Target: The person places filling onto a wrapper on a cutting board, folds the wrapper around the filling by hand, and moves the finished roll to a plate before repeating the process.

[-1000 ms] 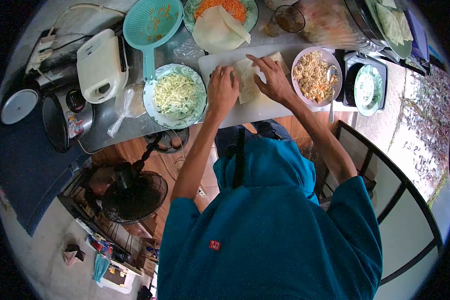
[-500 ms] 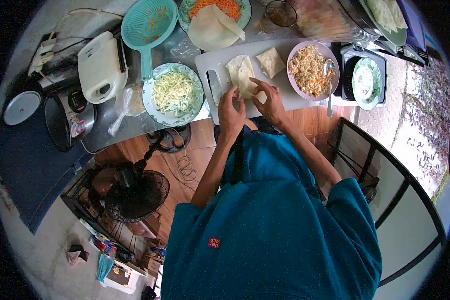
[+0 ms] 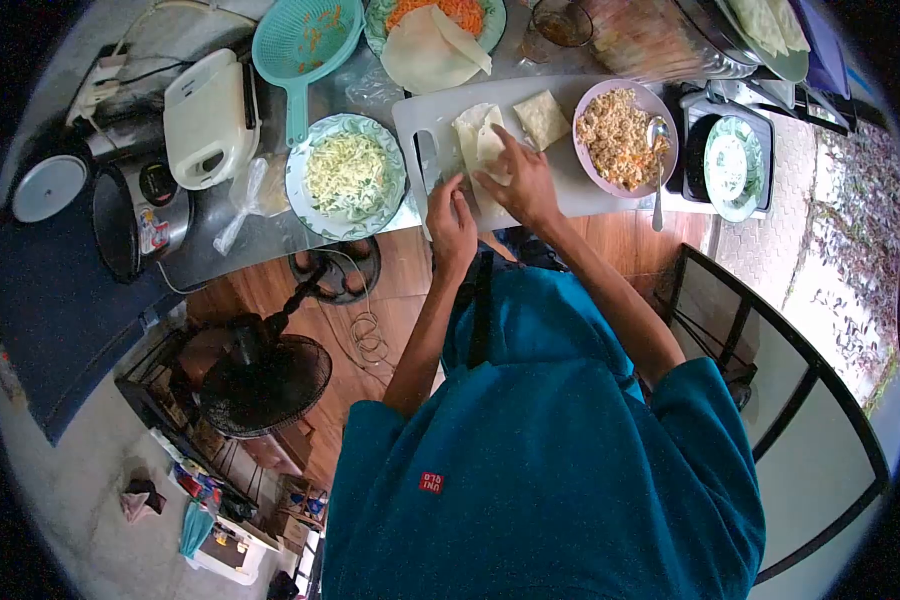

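A partly folded pale wrapper (image 3: 473,128) lies on the white cutting board (image 3: 425,115). My right hand (image 3: 523,185) is over its right side, the fingers apart and a fingertip touching the wrapper. By the board's near edge, at the wrapper's lower left, is my left hand (image 3: 453,222); its fingers are stretched out and nothing shows in them. A folded square parcel (image 3: 542,121) rests farther right on the board. Beside it stands a pink bowl (image 3: 584,168) of crumbly filling, with a metal spoon (image 3: 658,205) leaning in it.
Shredded cabbage fills a green-rimmed plate (image 3: 296,215) at left. Behind are a green strainer (image 3: 296,105) and round wrapper sheets (image 3: 425,55) over grated carrot. A glass (image 3: 560,25) stands at the back. A sandwich maker (image 3: 210,125) sits far left, an enamel plate (image 3: 733,190) far right.
My right hand has moved up and left over the wrapper. My left hand has drawn slightly back toward me, its fingers looser. The view has shifted a little.
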Action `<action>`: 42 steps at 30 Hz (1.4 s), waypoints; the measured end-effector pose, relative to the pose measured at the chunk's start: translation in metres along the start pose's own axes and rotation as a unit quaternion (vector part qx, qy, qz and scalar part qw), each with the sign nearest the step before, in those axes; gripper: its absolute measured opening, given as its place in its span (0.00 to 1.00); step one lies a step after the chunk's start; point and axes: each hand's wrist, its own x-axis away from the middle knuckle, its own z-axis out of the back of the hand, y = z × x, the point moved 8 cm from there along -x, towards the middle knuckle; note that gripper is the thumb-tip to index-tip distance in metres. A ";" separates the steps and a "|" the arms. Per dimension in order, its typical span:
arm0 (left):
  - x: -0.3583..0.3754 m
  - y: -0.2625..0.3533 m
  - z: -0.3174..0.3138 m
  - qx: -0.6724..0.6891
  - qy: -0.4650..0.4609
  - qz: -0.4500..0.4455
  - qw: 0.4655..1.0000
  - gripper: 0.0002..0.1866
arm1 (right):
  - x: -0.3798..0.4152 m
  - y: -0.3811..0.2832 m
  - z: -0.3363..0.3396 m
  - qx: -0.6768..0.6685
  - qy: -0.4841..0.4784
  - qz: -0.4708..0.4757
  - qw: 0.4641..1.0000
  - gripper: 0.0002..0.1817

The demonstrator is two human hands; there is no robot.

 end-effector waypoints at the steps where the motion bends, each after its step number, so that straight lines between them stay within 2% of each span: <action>1: -0.004 0.001 0.004 0.029 0.035 0.019 0.999 0.13 | -0.005 -0.005 -0.007 0.043 0.009 0.011 0.999 0.39; 2: -0.007 0.001 0.009 0.058 0.070 0.039 0.995 0.13 | -0.009 -0.011 -0.011 0.085 0.017 0.023 0.996 0.39; 6: -0.011 0.002 0.007 0.044 0.058 0.040 0.997 0.14 | -0.013 -0.016 -0.018 0.153 0.026 0.021 0.988 0.38; 10: -0.007 -0.001 0.000 0.015 0.031 0.031 0.999 0.14 | -0.011 -0.009 -0.013 0.137 0.026 0.008 0.990 0.38; 12: -0.006 -0.003 -0.002 0.002 0.028 0.023 0.999 0.14 | -0.010 -0.004 -0.011 0.077 0.001 -0.018 0.997 0.39; 16: -0.002 -0.006 -0.012 -0.021 0.021 0.005 1.000 0.16 | -0.008 -0.008 -0.005 0.070 0.025 -0.018 0.997 0.39; 20: 0.000 0.000 -0.005 0.051 0.059 0.032 0.996 0.17 | -0.010 -0.012 -0.016 0.147 0.017 0.010 0.989 0.38; 25: 0.001 0.001 -0.002 0.036 0.054 0.033 0.997 0.18 | -0.010 -0.012 -0.014 0.162 0.006 0.012 0.987 0.37; 27: 0.000 -0.003 -0.004 0.032 0.044 0.043 0.998 0.18 | -0.009 -0.012 0.002 0.065 0.054 0.021 0.996 0.35; 28: -0.001 0.002 -0.005 -0.004 0.055 0.016 0.998 0.17 | -0.008 -0.010 0.007 0.064 0.052 0.023 0.996 0.35; 30: -0.003 0.009 -0.007 -0.040 0.071 -0.009 0.997 0.15 | -0.005 0.009 0.026 -0.007 0.066 -0.089 0.994 0.34; 31: -0.007 0.018 -0.011 -0.077 0.046 -0.023 0.996 0.15 | -0.004 0.011 0.038 -0.029 0.031 -0.163 0.986 0.32; 35: -0.019 0.036 -0.027 -0.150 0.014 -0.022 0.988 0.14 | 0.002 0.035 0.048 -0.032 0.074 -0.104 0.991 0.29; 37: -0.027 0.033 -0.037 -0.164 0.011 -0.010 0.986 0.14 | 0.002 0.041 0.048 -0.025 0.073 -0.111 0.991 0.29; 42: -0.043 0.026 -0.042 -0.230 0.074 0.007 0.970 0.12 | 0.005 0.046 0.044 -0.023 0.065 -0.119 0.991 0.29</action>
